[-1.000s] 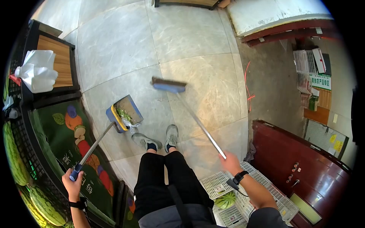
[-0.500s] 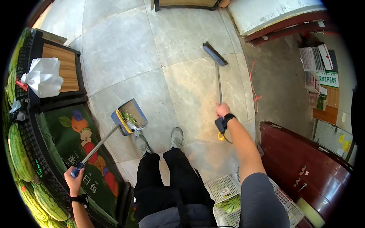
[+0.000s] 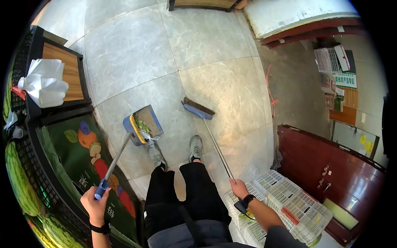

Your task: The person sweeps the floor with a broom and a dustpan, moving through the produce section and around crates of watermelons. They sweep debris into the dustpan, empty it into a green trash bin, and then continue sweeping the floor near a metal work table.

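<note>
My left hand (image 3: 95, 203) is closed around the blue grip of a long-handled dustpan (image 3: 155, 118) at the lower left. The pan lies on the tiles in front of my left shoe, with its yellow comb edge toward the handle. Green leafy scraps (image 3: 143, 126) and a bit of clear plastic (image 3: 152, 137) are in it. In my right hand (image 3: 240, 189), by the crates, is the metal handle of a broom (image 3: 200, 110). Its blue head with dark bristles rests on the floor ahead of my shoes, right of the pan and apart from it.
Watermelons (image 3: 20, 182) line a dark rack at the left, beside a fruit-printed green panel (image 3: 62, 136). White plastic bags (image 3: 47, 82) lie on a wooden-topped stand. White crates (image 3: 273, 186) stand at my right, near a dark red door (image 3: 314, 161). Red strapping (image 3: 270, 89) trails on the floor.
The broom head has swung from the far right toward the dustpan and nearer my feet. My right hand has drawn back toward my body. My left hand has shifted slightly right, still on the dustpan.
</note>
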### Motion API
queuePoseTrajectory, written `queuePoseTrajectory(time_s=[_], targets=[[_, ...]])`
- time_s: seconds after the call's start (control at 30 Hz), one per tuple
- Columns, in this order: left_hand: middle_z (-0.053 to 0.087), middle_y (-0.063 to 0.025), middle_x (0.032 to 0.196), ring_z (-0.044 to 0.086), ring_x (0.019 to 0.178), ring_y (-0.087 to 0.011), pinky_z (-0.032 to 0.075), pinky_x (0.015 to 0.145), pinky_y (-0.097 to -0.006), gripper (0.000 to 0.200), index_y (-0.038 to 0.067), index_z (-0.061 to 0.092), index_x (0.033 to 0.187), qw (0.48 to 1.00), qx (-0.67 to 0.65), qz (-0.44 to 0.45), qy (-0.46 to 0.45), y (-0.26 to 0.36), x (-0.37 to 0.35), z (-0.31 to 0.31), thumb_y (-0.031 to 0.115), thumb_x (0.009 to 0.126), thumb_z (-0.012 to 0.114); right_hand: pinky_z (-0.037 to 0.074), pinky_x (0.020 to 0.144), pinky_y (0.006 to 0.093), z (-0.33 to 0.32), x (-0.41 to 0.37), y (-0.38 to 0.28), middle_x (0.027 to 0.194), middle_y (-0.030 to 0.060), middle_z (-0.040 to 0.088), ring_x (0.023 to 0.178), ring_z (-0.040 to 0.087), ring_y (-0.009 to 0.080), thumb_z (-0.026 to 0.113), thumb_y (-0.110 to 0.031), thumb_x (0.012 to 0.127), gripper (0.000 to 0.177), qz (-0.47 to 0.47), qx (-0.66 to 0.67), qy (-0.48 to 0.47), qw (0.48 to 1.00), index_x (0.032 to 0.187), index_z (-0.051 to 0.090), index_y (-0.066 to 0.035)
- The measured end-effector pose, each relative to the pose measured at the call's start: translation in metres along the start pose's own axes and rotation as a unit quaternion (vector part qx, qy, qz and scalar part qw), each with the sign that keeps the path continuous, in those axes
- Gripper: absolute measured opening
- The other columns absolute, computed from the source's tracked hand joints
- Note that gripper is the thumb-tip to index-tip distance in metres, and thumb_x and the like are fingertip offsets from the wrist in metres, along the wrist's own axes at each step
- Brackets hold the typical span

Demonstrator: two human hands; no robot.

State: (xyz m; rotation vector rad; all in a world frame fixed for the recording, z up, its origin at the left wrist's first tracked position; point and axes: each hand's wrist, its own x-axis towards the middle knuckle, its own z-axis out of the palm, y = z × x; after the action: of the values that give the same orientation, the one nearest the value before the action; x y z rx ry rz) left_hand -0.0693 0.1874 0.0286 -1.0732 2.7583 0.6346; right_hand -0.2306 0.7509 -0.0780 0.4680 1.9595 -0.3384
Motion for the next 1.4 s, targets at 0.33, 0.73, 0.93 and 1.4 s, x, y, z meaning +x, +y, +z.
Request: queuePoseTrajectory(time_s=[0.33, 0.73, 0.93, 1.4], targets=[[0.048, -0.0146, 0.056, 0.048, 0.051, -0.0356, 0.038, 0.048, -0.0399, 0.038, 0.003, 0.054, 0.066, 0.988, 0.029, 0.149, -0.008, 0.013, 0.114, -0.032, 0.026, 0.064, 0.085, 0.032, 0.037, 0.0282, -0.012, -0.018, 0.013, 0.051, -0.0029, 0.035, 0.039, 0.035, 0.0112, 0.044, -0.058, 0.095, 0.048, 0.206, 0.395, -0.084, 0.891, 0.08, 0.044, -0.013], [0.049, -0.0126, 0.052, 0.051, 0.052, -0.0346, 0.04, 0.05, -0.04, 0.047, 0.005, 0.049, 0.059, 0.96, 0.068, 0.267, -0.043, 0.041, 0.227, -0.03, 0.039, 0.068, 0.08, 0.033, 0.042, 0.0254, 0.039, 0.01, -0.086, 0.054, -0.0044, 0.033, 0.043, 0.034, 0.0099, 0.041, -0.055, 0.098, 0.045, 0.262, 0.47, -0.256, 0.803, 0.082, 0.039, -0.013], [0.051, -0.0107, 0.052, 0.051, 0.051, -0.0333, 0.041, 0.049, -0.0383, 0.044, 0.005, 0.052, 0.059, 0.964, 0.073, 0.251, -0.044, 0.047, 0.226, -0.03, 0.039, 0.069, 0.08, 0.029, 0.041, 0.022, 0.073, -0.043, -0.168, 0.056, -0.0072, 0.031, 0.044, 0.031, 0.0053, 0.046, -0.057, 0.096, 0.044, 0.247, 0.49, -0.321, 0.772, 0.086, 0.04, -0.014], [0.053, -0.0092, 0.053, 0.054, 0.051, -0.0312, 0.043, 0.051, -0.0379, 0.04, 0.006, 0.057, 0.062, 0.961, 0.089, 0.26, -0.036, 0.039, 0.223, -0.034, 0.04, 0.071, 0.078, 0.025, 0.036, 0.0199, 0.048, -0.077, -0.215, 0.054, -0.0089, 0.03, 0.04, 0.028, 0.0031, 0.042, -0.054, 0.099, 0.042, 0.14, 0.395, -0.403, 0.813, 0.083, 0.044, -0.015]])
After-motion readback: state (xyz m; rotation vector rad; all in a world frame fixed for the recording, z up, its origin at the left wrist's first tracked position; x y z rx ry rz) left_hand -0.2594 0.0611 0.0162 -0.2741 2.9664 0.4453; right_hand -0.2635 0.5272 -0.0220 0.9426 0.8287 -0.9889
